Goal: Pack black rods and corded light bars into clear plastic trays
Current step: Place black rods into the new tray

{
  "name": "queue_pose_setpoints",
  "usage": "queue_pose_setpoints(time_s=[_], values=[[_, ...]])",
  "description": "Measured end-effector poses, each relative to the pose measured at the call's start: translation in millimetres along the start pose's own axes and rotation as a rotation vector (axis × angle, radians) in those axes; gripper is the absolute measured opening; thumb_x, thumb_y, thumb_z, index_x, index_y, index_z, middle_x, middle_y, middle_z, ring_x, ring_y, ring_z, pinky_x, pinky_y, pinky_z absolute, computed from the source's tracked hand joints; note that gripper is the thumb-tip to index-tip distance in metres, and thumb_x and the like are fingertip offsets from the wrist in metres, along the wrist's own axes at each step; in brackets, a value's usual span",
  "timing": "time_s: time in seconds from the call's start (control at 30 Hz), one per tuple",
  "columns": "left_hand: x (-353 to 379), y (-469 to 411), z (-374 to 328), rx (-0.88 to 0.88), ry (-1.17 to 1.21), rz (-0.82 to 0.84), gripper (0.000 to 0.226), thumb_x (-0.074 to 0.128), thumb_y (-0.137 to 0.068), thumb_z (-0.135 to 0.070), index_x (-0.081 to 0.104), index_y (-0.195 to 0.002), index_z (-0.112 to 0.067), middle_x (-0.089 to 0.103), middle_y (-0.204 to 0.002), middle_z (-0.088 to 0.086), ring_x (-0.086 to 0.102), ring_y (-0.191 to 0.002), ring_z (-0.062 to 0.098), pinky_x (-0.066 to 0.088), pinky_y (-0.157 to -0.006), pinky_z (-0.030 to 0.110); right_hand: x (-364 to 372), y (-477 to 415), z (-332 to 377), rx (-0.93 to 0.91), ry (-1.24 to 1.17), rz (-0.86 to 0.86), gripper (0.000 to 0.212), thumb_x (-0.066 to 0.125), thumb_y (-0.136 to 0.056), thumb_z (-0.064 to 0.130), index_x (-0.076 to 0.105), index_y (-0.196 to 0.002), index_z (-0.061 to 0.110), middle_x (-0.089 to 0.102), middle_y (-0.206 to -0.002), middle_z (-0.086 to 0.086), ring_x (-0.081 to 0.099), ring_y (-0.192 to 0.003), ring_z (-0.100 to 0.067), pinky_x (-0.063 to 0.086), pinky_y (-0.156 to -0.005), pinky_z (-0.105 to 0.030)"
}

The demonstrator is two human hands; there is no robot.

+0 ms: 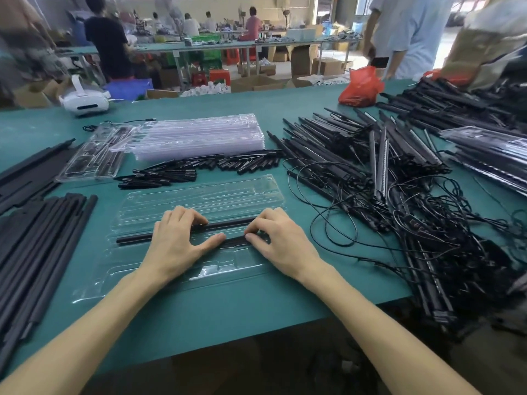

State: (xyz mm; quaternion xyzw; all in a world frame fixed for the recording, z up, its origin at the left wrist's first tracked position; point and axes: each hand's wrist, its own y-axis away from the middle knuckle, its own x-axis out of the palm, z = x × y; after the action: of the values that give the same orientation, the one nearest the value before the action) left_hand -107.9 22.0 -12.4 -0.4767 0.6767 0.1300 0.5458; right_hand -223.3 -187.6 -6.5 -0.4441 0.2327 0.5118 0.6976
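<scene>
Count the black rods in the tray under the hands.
2. A long rod crosses the front tray, its end sticking out left of the left hand. A second rod shows just nearer, between the left thumb and the right hand. Hands may hide more.

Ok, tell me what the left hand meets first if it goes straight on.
The left hand holds the rod; past that, the far half of the tray, then probably the short black pieces.

Workshop hall, as I see it on the feed. Beige back wall; daylight through an opening at far right. Teal-topped table in front, a long bench of the same colour behind. Cardboard boxes and red stools on the floor beneath it.
</scene>
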Motion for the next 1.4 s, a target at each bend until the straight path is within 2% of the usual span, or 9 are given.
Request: queue_pose_setpoints(time_s=[0.2, 0.4, 0.57, 0.67, 0.8, 0.97, 1.07, 1.23, 1.4], values=[[-6.8, -6.9, -14.9, 0.173, -0.219, 0.092, 0.039, 0.062, -0.091, -0.054, 0.063, -0.108, -0.019, 0.055, -0.105, -0.003, 0.049, -0.106, 0.022, 0.038, -0.097, 0.04, -3.0, 2.7, 3.4, -0.022, 0.025, -0.017, 0.021, 0.057, -0.101, 0.032, 0.072, -0.106, 0.018, 0.059, -0.102, 0.005, 0.048, -0.104, -0.014, 0.046, -0.09, -0.032], [6.7, -18.0, -49.2, 0.171, -0.12, 0.044, 0.036, 0.063, -0.096, -0.034, 0.062, -0.124, -0.011, 0.055, -0.126, 0.004, 0.048, -0.12, 0.027, 0.037, -0.105, 0.044, -4.9, 13.9, 5.8, -0.11, 0.183, -0.069, 0.025, 0.053, -0.102, 0.025, 0.07, -0.105, 0.007, 0.061, -0.101, -0.007, 0.051, -0.098, -0.026, 0.047, -0.087, -0.04], [36.5, -39.3, -72.3, 0.139, -0.087, 0.158, 0.054, 0.047, -0.103, -0.04, 0.046, -0.148, -0.01, 0.042, -0.155, 0.006, 0.036, -0.143, 0.024, 0.024, -0.119, 0.038, -19.7, 23.6, -5.4, -0.086, 0.208, -0.043, 0.026, 0.051, -0.103, 0.026, 0.069, -0.109, 0.009, 0.06, -0.104, -0.006, 0.05, -0.1, -0.024, 0.045, -0.086, -0.036], [52.9, -45.3, -78.9, 0.117, -0.068, 0.182, 0.056, 0.038, -0.105, -0.044, 0.04, -0.152, -0.013, 0.033, -0.161, 0.004, 0.028, -0.148, 0.02, 0.018, -0.122, 0.039, -30.3, 24.2, -13.1, -0.054, 0.178, 0.012, 0.024, 0.053, -0.102, 0.027, 0.069, -0.113, 0.013, 0.059, -0.106, -0.002, 0.049, -0.104, -0.02, 0.044, -0.091, -0.033], [59.7, -45.0, -76.9, 0.138, -0.105, 0.148, 0.057, 0.034, -0.105, -0.046, 0.04, -0.152, -0.015, 0.034, -0.161, 0.002, 0.027, -0.148, 0.018, 0.018, -0.122, 0.037, -44.4, 15.7, -20.9, 0.042, 0.019, 0.076, 0.021, 0.057, -0.1, 0.031, 0.071, -0.109, 0.019, 0.063, -0.101, 0.004, 0.054, -0.1, -0.014, 0.049, -0.09, -0.035], [59.2, -43.1, -75.7, 0.125, -0.093, 0.142, 0.055, 0.031, -0.104, -0.05, 0.041, -0.149, -0.021, 0.034, -0.16, -0.005, 0.029, -0.146, 0.014, 0.017, -0.121, 0.034, -79.3, -34.2, -43.2, 0.188, -0.089, -0.097, 0.019, 0.06, -0.098, 0.022, 0.072, -0.108, 0.012, 0.071, -0.1, 0.0, 0.065, -0.089, -0.013, 0.055, -0.088, -0.037], [58.3, -42.8, -75.0, 0.109, -0.077, 0.141, 0.053, 0.028, -0.102, -0.053, 0.042, -0.146, -0.026, 0.035, -0.157, -0.01, 0.03, -0.143, 0.012, 0.018, -0.119, 0.032, -103.2, -73.0, -73.8, 0.315, 0.031, -0.166, 0.024, 0.058, -0.099, 0.023, 0.068, -0.115, 0.009, 0.067, -0.11, -0.004, 0.062, -0.099, -0.018, 0.053, -0.093, -0.039], [55.4, -39.5, -75.7, 0.104, -0.069, 0.139, 0.051, 0.029, -0.102, -0.054, 0.042, -0.143, -0.027, 0.038, -0.154, -0.013, 0.032, -0.141, 0.01, 0.02, -0.119, 0.032, -126.6, -89.5, -130.4, 0.625, 0.618, -0.169, 0.039, 0.053, -0.099, 0.021, 0.046, -0.132, 0.001, 0.043, -0.138, -0.021, 0.04, -0.128, -0.037, 0.039, -0.102, -0.043], [57.2, -39.3, -78.0, 0.093, -0.074, 0.139, 0.051, 0.031, -0.101, -0.052, 0.044, -0.143, -0.025, 0.039, -0.154, -0.011, 0.033, -0.142, 0.012, 0.021, -0.12, 0.034, -139.4, -70.9, -164.8, 0.873, 0.491, -0.204, 0.059, 0.043, -0.105, 0.04, 0.037, -0.141, -0.005, 0.031, -0.15, -0.026, 0.029, -0.138, -0.04, 0.037, -0.106, -0.05]])
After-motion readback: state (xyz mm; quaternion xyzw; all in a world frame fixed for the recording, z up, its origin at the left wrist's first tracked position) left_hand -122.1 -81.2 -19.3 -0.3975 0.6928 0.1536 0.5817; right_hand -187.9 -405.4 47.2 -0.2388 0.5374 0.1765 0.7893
